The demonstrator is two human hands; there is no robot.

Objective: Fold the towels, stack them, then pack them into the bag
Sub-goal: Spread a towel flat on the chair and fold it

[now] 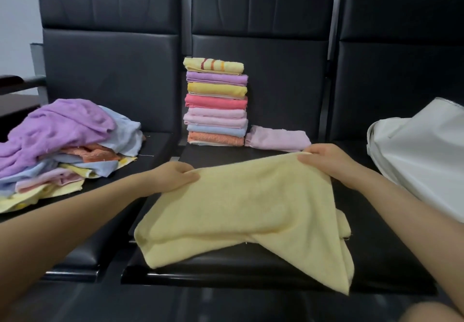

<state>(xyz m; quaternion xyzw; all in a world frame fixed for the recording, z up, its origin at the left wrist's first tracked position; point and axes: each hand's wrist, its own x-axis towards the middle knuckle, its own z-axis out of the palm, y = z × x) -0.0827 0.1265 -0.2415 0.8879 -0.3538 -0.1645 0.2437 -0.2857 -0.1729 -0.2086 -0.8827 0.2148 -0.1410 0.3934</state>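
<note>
Both hands were on the yellow towel (241, 211). Left hand (173, 176) pinched the far-left corner, right hand (326, 163) pinched the far-right corner; each grip was closed on cloth, thumbs on top.

Towel's long axis ran hand to hand, across the middle seat (376, 259). From the grip line the rest of it fell toward the person, partly doubled, with one corner hanging past the seat's front edge.

Folded stack (216, 101) stood straight beyond the grip, slightly nearer the left hand, with a folded pink towel (277, 137) just beside it. Unfolded pile (62, 145) lay outboard of the left grip, white bag (421, 155) outboard of the right.

Likely next: another fold, then onto the stack.
</note>
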